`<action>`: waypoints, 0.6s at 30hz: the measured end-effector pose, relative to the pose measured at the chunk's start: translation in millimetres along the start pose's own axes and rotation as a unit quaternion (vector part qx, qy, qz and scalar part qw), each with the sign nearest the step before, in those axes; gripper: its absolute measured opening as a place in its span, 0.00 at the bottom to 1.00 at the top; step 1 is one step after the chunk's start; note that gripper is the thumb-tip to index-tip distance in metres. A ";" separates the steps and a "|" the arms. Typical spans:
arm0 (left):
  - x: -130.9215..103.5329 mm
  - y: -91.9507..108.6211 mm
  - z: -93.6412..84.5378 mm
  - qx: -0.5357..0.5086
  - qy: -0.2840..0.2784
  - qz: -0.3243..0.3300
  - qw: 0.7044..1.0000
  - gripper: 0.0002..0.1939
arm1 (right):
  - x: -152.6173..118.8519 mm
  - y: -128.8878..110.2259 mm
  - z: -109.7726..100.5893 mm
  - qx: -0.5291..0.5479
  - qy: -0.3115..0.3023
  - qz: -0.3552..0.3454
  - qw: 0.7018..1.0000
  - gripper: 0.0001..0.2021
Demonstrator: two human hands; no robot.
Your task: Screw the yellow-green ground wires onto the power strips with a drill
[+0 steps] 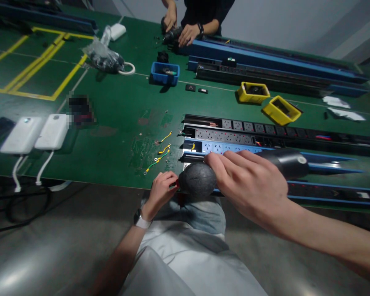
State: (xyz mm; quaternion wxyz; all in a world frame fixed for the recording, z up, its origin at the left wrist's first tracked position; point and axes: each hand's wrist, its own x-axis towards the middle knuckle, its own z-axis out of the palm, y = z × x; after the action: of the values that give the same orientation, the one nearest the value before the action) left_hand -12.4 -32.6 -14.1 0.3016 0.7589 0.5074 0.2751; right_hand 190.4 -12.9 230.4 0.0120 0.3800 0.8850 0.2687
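Observation:
My right hand is wrapped round a black cordless drill, whose rounded back end faces me and whose base sticks out to the right. Fingers curled, my left hand is at the left side of the drill, by a small red part; what it pinches is hidden. Beneath the drill, at the table's near edge, lies a power strip, partly covered by my right arm and the drill. Beyond it are a blue power strip and black power strips. Short yellow-green wires with ring ends lie to the left.
Across the green table, a co-worker's hands hold another drill beside long blue housings. A blue bin, yellow bins, a plastic-wrapped bundle and white power adapters stand around.

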 end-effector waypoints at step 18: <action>-2.9 -5.8 4.6 0.004 0.014 0.014 1.000 0.13 | 0.2 -0.5 1.1 -0.006 0.002 -0.001 1.000 0.05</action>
State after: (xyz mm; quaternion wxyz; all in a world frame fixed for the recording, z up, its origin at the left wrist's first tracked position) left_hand -13.5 -34.4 -21.7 0.2879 0.7632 0.5017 0.2880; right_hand 190.1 -12.5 229.2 0.0126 0.3784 0.8837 0.2751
